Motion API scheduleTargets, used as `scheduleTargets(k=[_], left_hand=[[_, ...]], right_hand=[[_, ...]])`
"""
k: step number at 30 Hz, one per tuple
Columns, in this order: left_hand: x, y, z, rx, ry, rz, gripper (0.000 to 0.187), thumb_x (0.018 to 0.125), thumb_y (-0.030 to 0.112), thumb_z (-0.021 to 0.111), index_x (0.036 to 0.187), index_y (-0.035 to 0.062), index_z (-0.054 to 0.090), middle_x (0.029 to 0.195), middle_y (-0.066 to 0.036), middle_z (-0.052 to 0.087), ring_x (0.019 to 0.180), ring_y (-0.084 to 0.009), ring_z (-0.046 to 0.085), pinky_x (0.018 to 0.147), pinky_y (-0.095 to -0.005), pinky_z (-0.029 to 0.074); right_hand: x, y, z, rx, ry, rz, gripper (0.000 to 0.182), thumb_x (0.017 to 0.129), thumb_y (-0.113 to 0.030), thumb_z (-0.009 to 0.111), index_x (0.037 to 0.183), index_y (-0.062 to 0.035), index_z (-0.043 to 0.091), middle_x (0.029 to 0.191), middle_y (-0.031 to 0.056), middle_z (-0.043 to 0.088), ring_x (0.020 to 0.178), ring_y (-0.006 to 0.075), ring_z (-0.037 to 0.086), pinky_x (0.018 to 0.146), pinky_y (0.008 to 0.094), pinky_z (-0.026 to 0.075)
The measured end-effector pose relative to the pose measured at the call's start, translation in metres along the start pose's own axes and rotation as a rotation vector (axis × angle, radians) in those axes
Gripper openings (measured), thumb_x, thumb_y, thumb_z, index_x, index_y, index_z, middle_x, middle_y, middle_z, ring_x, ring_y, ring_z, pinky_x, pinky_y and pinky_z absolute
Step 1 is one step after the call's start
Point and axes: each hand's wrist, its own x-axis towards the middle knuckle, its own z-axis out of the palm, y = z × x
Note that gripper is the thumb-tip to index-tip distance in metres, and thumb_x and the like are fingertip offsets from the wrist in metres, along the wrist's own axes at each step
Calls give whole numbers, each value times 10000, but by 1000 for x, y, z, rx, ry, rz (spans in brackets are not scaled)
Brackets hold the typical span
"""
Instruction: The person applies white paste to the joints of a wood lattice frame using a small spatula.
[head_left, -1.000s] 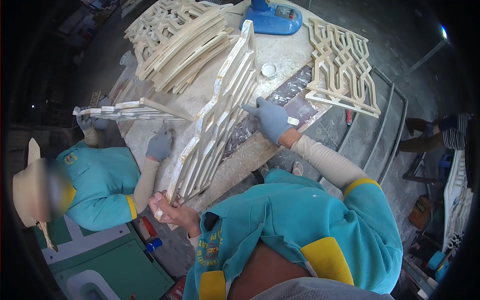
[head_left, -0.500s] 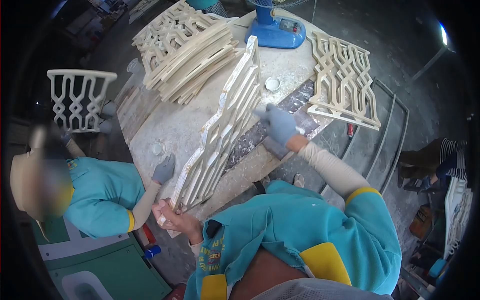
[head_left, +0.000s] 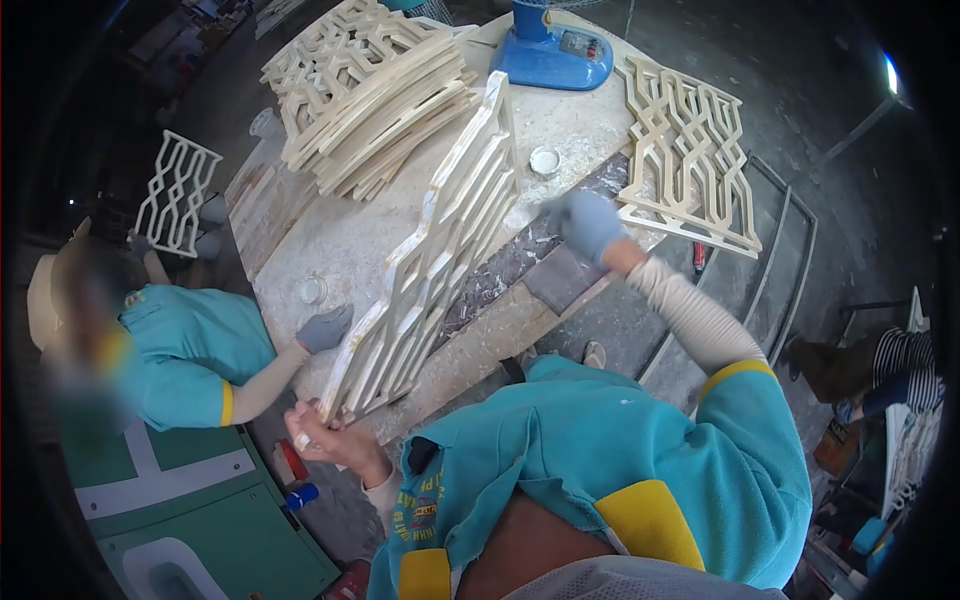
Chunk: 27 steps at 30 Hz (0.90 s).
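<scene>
At the far left, a co-worker [head_left: 200, 350] in a teal shirt and brimmed hat holds up a small lattice panel [head_left: 178, 195] at the edge of the worktable [head_left: 365, 240]. The co-worker's other hand [head_left: 325, 329], gloved in gray, is over the near part of the tabletop, just below a round dish [head_left: 314, 290].

The bare left hand [head_left: 325, 440] has its fingers closed around the lower end of the tall lattice panel [head_left: 425, 255]. That panel stands on edge, tilted, its white-smeared side facing left and its top reaching toward the blue fan base [head_left: 558, 58]. Behind it, to the left, is a pile of curved lattice panels [head_left: 385, 115]; to the right of its upper part is a white cup [head_left: 545, 161].

The right hand [head_left: 595, 225], in a gray glove, is apart from the tall panel, above the dark, splattered strip of the tabletop. It is blurred, so whether its fingers grip anything cannot be told. Farther right, another lattice panel [head_left: 690, 150] overhangs the table edge beside a metal frame [head_left: 785, 240]. At the far right is a person in stripes [head_left: 905, 360].
</scene>
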Motion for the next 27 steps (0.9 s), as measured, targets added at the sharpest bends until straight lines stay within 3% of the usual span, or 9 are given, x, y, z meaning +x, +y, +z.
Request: scheduleTargets(k=[1,3,9,16,19,22,24,25,27], left_hand=[[8,-2,-4,-45,26,-5,259,923,233,577,740,78,477,638,18,442,517,-36,350,449,-205,213],[12,-5,-6,-91,50,-10,242,918,223,583,744,86,483,639,16,451,514,-39,359,448,-204,215],[16,-12,-9,-42,52,-12,216,913,230,595,775,94,499,663,6,484,525,-52,389,467,-205,250],[12,-11,-9,-37,37,19,242,924,249,586,779,82,488,666,5,484,514,-42,379,454,-205,244],[14,-12,-10,-33,11,30,251,928,255,584,774,83,484,662,7,485,511,-40,376,452,-203,239],[15,-15,-11,-31,10,28,259,929,259,584,768,83,483,656,10,486,510,-38,373,452,-199,235],[16,-14,-10,-32,9,24,262,929,261,585,766,83,483,655,11,487,511,-37,372,453,-198,233],[16,-10,-7,-40,10,22,260,926,261,589,764,88,484,656,13,487,511,-39,372,455,-199,231],[17,-11,-2,-45,17,15,258,923,261,594,761,93,485,656,14,487,510,-41,371,457,-200,229]], right_hand=[[15,17,-8,13,92,73,281,840,-145,592,1067,-235,730,938,129,711,854,327,693,788,407,548],[45,37,-31,-108,49,163,209,850,-149,596,998,-159,742,946,146,715,883,332,697,797,421,548],[99,27,-40,-355,17,125,210,854,-157,598,970,-37,727,1009,197,703,939,355,692,802,421,554],[126,33,-9,-401,-31,24,210,825,-171,636,952,-23,713,987,217,698,923,380,686,800,429,553],[125,32,-8,-430,-26,28,218,852,-184,610,981,-56,729,1018,193,704,947,346,695,805,420,555],[121,36,-15,-401,-52,90,232,829,-212,638,977,-62,734,1019,182,708,957,335,694,799,411,554],[114,45,-22,-150,-93,197,241,811,-223,664,980,-66,737,1010,176,711,907,323,700,789,405,545],[109,52,-20,-150,-95,196,241,811,-223,664,980,-66,737,1010,176,711,907,323,700,789,405,545],[97,62,-18,217,-172,115,225,818,-172,655,1006,-83,742,977,182,713,842,326,692,788,398,532]])
